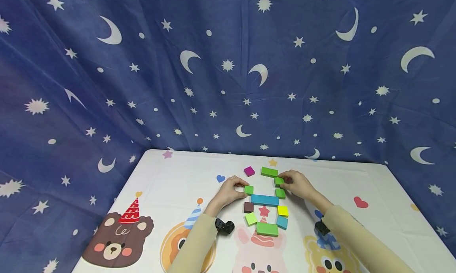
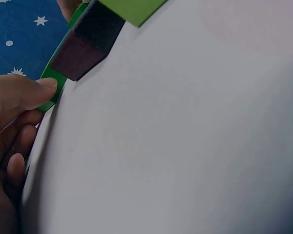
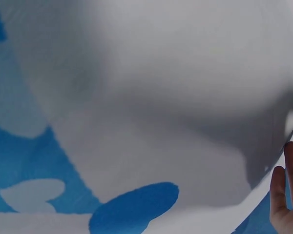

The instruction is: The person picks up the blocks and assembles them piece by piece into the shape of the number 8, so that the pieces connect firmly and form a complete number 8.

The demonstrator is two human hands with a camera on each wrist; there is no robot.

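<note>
In the head view, my left hand (image 1: 230, 191) pinches a green cube (image 1: 249, 190) between thumb and fingers, just off the left end of a long blue block (image 1: 265, 200). The left wrist view shows the thumb pressed on that green cube (image 2: 52, 87), beside a dark brown cube (image 2: 83, 53). My right hand (image 1: 299, 184) holds another green cube (image 1: 278, 182) by its right side. Below that one lies a third green cube (image 1: 280, 194), and above it a green rectangular block (image 1: 269, 172). In the right wrist view only some fingers (image 3: 278, 187) show at the right edge.
A magenta cube (image 1: 249, 171) lies apart at the upper left. Below the blue block, a yellow cube (image 1: 282, 211), a teal cube (image 1: 282, 222), a light green cube (image 1: 251, 218) and a green block (image 1: 267, 229) form a loop. A starry blue curtain (image 1: 228, 87) hangs behind the table.
</note>
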